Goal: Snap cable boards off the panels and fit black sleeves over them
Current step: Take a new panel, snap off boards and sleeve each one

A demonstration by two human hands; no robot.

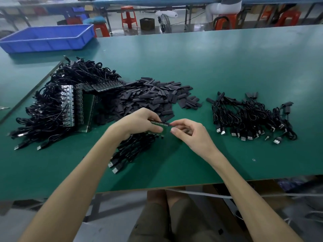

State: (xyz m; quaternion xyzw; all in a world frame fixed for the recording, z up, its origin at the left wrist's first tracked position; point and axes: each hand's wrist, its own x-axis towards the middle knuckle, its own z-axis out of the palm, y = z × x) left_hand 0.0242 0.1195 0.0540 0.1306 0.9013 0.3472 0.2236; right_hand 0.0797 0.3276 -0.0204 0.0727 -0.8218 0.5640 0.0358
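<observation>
Holding entry: panel strip (159, 123), gripped along its left part by the left grip (138, 123), fingers curled over the top edge. Its right end is pinched between thumb and forefinger of the right grip (188, 133); the other fingers are loosely curled. The strip is held just above the worktop (209, 67), centre, near the front edge.

Handling, as judged: thin, stiff and light, and brittle at the scored joints. The end board is best taken close to its joint and bent off, by the edges rather than the soldered face.

- Attached cables (132, 149): limp, trailing below the strip onto the worktop; snagging is likely.
- Black sleeves (153, 98): heaped just behind the hands; light, soft, flattened, probably to be squeezed open.
- Further panels (76, 105): stacked at left among cables.
- Sleeved cables (250, 119): piled at right, well apart.
</observation>
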